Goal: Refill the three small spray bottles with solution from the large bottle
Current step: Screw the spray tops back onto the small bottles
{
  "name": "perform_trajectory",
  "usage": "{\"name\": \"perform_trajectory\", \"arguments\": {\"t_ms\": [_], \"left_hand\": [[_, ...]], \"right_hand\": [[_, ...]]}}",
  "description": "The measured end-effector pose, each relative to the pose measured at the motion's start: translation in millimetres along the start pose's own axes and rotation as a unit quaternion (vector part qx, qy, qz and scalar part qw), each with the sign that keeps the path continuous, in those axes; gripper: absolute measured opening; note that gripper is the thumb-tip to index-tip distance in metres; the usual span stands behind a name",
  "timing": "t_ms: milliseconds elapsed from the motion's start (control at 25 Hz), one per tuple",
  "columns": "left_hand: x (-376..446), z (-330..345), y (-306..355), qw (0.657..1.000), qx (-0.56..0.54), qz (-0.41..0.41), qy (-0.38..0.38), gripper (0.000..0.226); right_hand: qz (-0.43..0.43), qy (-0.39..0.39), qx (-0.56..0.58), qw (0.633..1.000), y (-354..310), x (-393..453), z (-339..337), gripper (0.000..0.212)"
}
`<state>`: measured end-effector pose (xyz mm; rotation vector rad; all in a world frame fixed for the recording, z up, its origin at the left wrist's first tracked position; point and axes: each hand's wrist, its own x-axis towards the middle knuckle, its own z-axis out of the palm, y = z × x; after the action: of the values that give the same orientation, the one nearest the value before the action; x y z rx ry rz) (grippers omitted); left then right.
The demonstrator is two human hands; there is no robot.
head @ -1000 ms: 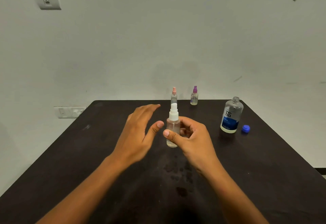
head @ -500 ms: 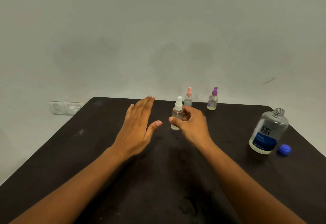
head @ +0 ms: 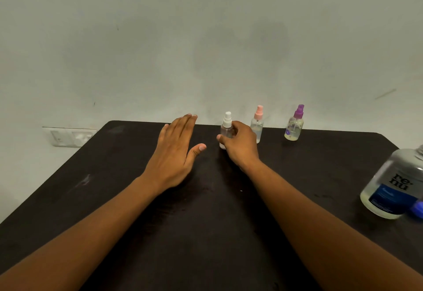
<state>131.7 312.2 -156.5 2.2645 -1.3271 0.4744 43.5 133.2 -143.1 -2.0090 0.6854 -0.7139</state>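
The right hand (head: 240, 147) grips the white-capped spray bottle (head: 226, 128), with the thumb and fingers curled round its clear body. The hand covers the bottle's right side and most of its base, so whether the base is seated on the dark table (head: 206, 233) cannot be confirmed. The left hand (head: 175, 153) is flat and relaxed, fingers straight and together, thumb spread; it holds nothing and sits to the left of the bottle, apart from it. Contact between the palm and the table cannot be determined.

The pink-capped spray bottle (head: 257, 124) stands upright just behind the right hand, its lower left portion hidden by the knuckles. The purple-capped spray bottle (head: 294, 125) stands upright further right, near the table's far edge, fully visible.

The large bottle (head: 396, 187) stands at the right edge of the view, motion-blurred; its neck is cut off by the frame, and only the label letters "re-nu" are legible. A blue cap (head: 417, 208) lies just beside its base, partly cut off and blurred.

A wall socket plate (head: 68, 136) is mounted left of the table.
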Motion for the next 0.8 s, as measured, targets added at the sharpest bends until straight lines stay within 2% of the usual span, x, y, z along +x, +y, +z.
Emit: {"name": "perform_trajectory", "arguments": {"t_ms": [400,560,720,800], "left_hand": [[-8.7,-9.3,-1.8,0.999,0.016,-0.012,-0.025,0.078],[-22.2,-33.1,12.7,1.0,0.019,-0.011,-0.02,0.078],[-37.4,-58.3,33.2,0.999,0.025,-0.01,-0.018,0.079],[-47.5,-69.1,49.8,0.999,0.029,0.0,-0.018,0.079]], "right_hand": [[0.02,-0.025,-0.054,0.998,-4.2,8.9,5.9,0.045],[0.033,-0.037,-0.065,0.997,-10.0,-22.9,-11.9,0.054],[0.036,-0.04,-0.058,0.997,-11.6,-69.0,-44.8,0.078],[0.033,-0.032,-0.061,0.997,-12.5,-97.3,-69.8,0.079]]}}
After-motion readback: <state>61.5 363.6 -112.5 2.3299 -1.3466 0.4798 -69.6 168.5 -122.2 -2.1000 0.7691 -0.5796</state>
